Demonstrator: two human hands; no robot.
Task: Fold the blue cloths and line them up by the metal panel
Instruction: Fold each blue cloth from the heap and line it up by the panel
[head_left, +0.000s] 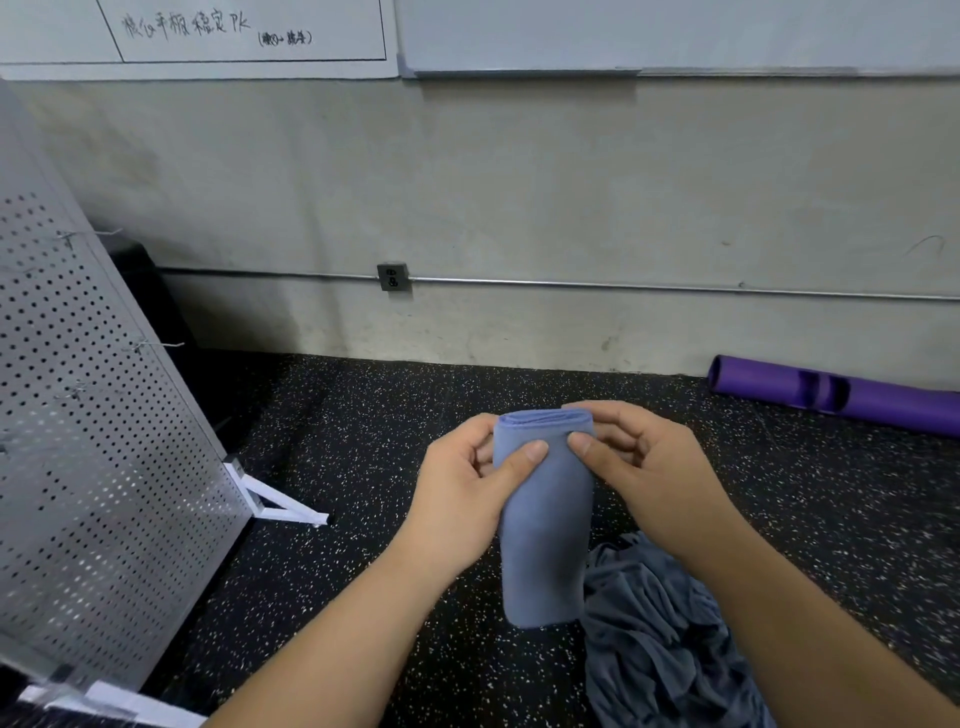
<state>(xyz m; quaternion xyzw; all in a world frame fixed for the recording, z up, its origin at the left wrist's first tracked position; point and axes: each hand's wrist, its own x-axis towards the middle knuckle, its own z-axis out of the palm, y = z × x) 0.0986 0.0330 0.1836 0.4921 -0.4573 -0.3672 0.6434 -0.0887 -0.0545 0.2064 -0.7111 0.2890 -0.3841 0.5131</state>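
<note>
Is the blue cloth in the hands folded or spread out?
Folded: the blue cloth forms a narrow strip, with layered edges showing at its top.

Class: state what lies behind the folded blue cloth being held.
Behind the folded cloth is speckled floor; a crumpled cloth pile shows at its lower right edge. It hides part of the pile and fingers of the left hand and right hand.

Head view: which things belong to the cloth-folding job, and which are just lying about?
Job: folded blue cloth, pinched near its top by left hand and right hand; crumpled cloth heap on the floor; perforated metal panel.
Lying about: purple tube by the wall; wall socket; whiteboard.
</note>
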